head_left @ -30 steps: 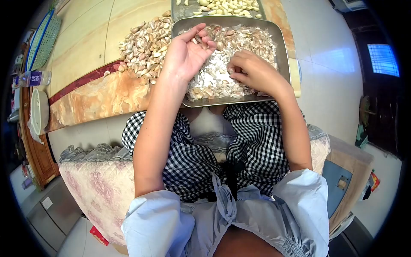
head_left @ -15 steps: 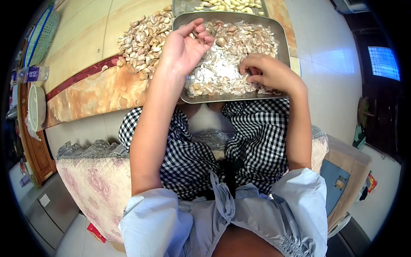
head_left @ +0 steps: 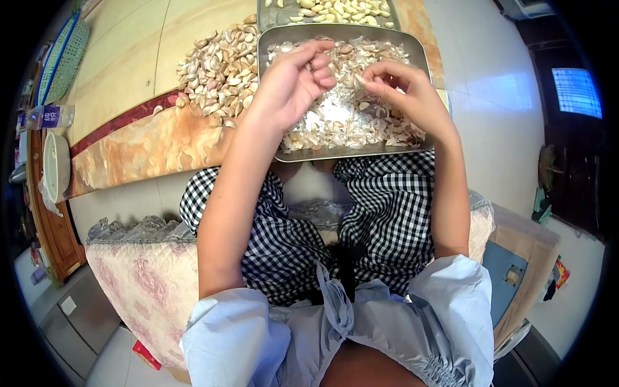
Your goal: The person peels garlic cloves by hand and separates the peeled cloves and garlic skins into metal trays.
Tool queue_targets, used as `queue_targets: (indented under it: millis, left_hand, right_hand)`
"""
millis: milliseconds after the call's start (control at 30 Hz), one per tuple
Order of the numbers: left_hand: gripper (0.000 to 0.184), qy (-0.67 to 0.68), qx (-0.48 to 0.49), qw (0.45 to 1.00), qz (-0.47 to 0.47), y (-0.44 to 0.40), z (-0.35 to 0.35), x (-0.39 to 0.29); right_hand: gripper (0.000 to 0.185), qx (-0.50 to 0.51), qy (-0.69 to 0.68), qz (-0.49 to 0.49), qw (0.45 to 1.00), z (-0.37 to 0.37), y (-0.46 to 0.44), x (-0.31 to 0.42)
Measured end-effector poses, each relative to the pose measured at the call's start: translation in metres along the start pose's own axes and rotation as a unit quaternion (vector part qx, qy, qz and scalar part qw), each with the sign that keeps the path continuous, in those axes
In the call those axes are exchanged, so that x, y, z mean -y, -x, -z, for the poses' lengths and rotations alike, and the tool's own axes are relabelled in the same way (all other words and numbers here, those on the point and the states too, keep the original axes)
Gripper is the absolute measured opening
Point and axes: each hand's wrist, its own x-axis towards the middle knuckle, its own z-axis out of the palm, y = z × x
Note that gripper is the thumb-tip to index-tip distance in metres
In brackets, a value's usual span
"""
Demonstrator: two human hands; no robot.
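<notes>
A metal tray (head_left: 348, 155) full of papery garlic skins (head_left: 348, 132) rests at the table's edge, above the lap. Over its left side, my left hand (head_left: 300, 84) is closed with curled fingers; what lies inside them is mostly hidden. My right hand (head_left: 409, 97) hovers over the tray's right half, thumb and forefinger pinched on a small pale garlic clove (head_left: 362, 79). Unpeeled garlic cloves (head_left: 219, 71) lie heaped on the table left of the tray. Behind it, a second tray (head_left: 274, 19) bears peeled cloves (head_left: 342, 11).
The marble-patterned table (head_left: 122, 58) extends to the left, with a plastic bottle (head_left: 55, 117), a pale basin (head_left: 57, 164) and a green basket (head_left: 64, 58) near its far-left side. Checkered cloth (head_left: 387, 206) covers the lap, just below the tray.
My right hand has risen from the skins with a clove between its fingertips. My left hand has shifted slightly right and down, towards the right hand.
</notes>
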Motion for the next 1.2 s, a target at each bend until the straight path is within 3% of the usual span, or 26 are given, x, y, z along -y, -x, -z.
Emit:
queue_targets:
  millis: [100,200,267,333,400,433,467,533,567,733,833,933,1000,1067,1200]
  left_hand:
    - [0.029,-0.041,-0.003,0.999,0.018,-0.002,-0.008,0.009]
    - [0.037,-0.036,-0.029,0.998,0.041,-0.001,-0.018,0.016]
    - [0.038,0.045,-0.022,0.997,0.051,-0.002,-0.021,0.015]
    - [0.031,0.041,-0.082,0.995,0.042,-0.005,-0.012,0.007]
    - [0.022,0.093,0.018,0.995,-0.004,-0.007,0.018,-0.003]
    - [0.017,0.106,-0.064,0.992,-0.021,-0.004,0.004,-0.009]
    - [0.017,0.107,-0.065,0.992,-0.022,-0.002,0.002,-0.011]
    - [0.018,0.109,-0.048,0.993,-0.028,0.0,0.0,-0.016]
    - [0.018,0.093,-0.063,0.993,-0.036,0.002,-0.003,-0.016]
    - [0.018,0.09,-0.052,0.994,-0.036,0.003,-0.003,-0.017]
    - [0.019,0.092,-0.047,0.994,-0.036,0.003,-0.002,-0.018]
    - [0.019,0.096,-0.027,0.995,-0.032,0.0,0.008,-0.022]
    - [0.019,0.092,-0.013,0.995,-0.029,-0.001,0.014,-0.024]
    - [0.019,0.088,-0.026,0.995,-0.023,-0.001,0.013,-0.023]
    - [0.019,0.084,-0.018,0.996,-0.031,0.0,0.015,-0.024]
  right_hand:
    - [0.019,-0.057,-0.108,0.024,0.992,-0.008,-0.005,0.004]
    - [0.02,-0.112,-0.037,0.053,0.992,-0.017,-0.01,0.016]
    - [0.024,-0.141,0.03,0.096,0.985,-0.022,-0.015,0.019]
    - [0.024,-0.163,0.024,0.099,0.981,-0.021,-0.016,0.016]
    - [0.02,-0.127,0.068,0.126,0.981,-0.013,-0.011,0.008]
    - [0.019,-0.011,0.014,0.073,0.997,-0.011,-0.005,0.009]
    - [0.019,-0.01,0.014,0.073,0.997,-0.014,-0.004,0.007]
    - [0.02,0.182,0.103,0.134,0.969,-0.024,-0.002,0.001]
    - [0.019,0.207,0.136,0.122,0.961,-0.029,0.0,0.007]
    - [0.014,0.173,0.179,0.132,0.959,-0.034,-0.008,-0.01]
    - [0.013,0.03,0.271,0.089,0.958,-0.029,-0.009,-0.014]
    - [0.018,0.067,0.219,0.174,0.958,-0.033,-0.012,-0.003]
    - [0.031,0.159,0.161,0.214,0.95,-0.046,-0.011,0.008]
    - [0.027,0.232,0.135,0.229,0.936,-0.058,-0.013,0.012]
    - [0.018,0.207,0.146,0.226,0.941,-0.063,-0.015,0.006]
